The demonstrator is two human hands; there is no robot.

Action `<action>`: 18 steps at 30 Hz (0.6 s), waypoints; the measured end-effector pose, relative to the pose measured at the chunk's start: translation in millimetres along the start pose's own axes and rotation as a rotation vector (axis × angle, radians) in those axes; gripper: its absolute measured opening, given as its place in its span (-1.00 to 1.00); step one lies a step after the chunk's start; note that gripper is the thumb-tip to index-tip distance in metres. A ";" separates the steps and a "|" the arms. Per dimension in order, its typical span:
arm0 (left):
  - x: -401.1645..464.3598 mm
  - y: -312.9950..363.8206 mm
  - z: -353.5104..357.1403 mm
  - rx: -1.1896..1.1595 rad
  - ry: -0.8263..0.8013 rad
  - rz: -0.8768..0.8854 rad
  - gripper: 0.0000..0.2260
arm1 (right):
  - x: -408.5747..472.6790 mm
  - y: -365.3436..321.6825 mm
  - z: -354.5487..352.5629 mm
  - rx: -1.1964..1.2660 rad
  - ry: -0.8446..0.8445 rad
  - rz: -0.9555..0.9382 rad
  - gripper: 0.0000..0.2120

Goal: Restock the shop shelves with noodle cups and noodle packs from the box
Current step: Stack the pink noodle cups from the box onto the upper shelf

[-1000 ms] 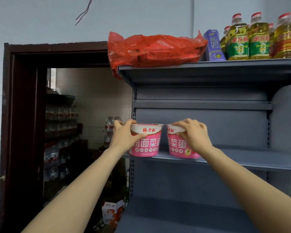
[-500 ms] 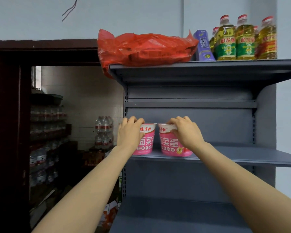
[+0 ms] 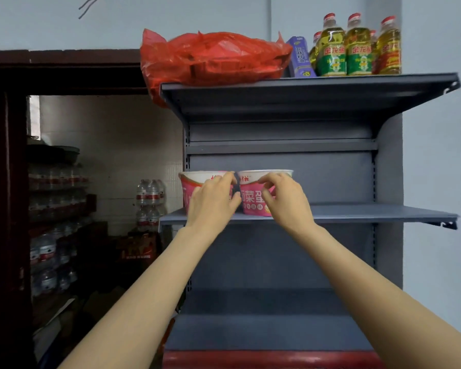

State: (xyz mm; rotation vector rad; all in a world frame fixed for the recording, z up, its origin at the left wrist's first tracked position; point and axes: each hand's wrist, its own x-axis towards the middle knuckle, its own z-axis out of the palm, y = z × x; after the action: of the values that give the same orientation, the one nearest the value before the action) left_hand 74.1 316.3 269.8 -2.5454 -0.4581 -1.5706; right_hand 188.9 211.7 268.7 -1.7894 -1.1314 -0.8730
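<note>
Two pink noodle cups with white rims stand side by side at the left end of the grey middle shelf [image 3: 370,213], their rims almost touching. My left hand [image 3: 213,203] covers the front of the left noodle cup [image 3: 190,190], its fingers curled round the cup's right side in the gap between the two. My right hand [image 3: 288,201] holds the right noodle cup [image 3: 253,198] from the front right, with curled fingertips at its rim. The box and the noodle packs are out of view.
On the top shelf [image 3: 304,94] lie a red plastic bag [image 3: 213,59], a blue carton [image 3: 301,58] and several oil bottles [image 3: 357,49]. Right of the cups the middle shelf is bare, as is the bottom shelf [image 3: 264,334]. Water bottles [image 3: 149,201] stand beyond the dark doorway on the left.
The view has shifted left to right across the shelf unit. My left hand has slid from the left cup's left side to its right side. The cups now stand closer together.
</note>
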 end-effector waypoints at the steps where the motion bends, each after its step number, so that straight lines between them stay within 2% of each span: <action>1: -10.6 7.2 -2.1 -0.047 -0.012 -0.012 -0.83 | -12.0 1.2 -2.7 0.029 -0.010 0.018 -0.78; 8: -84.3 71.9 4.4 -0.341 -0.240 -0.197 -0.91 | -113.1 40.7 -48.4 0.052 -0.225 0.208 -0.80; 15: -154.5 160.9 41.0 -0.478 -0.449 -0.323 -0.93 | -210.4 117.1 -117.6 0.006 -0.467 0.344 -0.77; 18: -188.4 201.6 54.6 -0.512 -0.486 -0.386 -0.93 | -249.2 148.9 -146.3 -0.011 -0.535 0.365 -0.78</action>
State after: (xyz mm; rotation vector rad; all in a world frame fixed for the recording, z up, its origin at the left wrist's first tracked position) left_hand 105.3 102.6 89.6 -3.4315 -0.7070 -1.2731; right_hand 220.8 -45.9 73.0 -2.2177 -1.0595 -0.1840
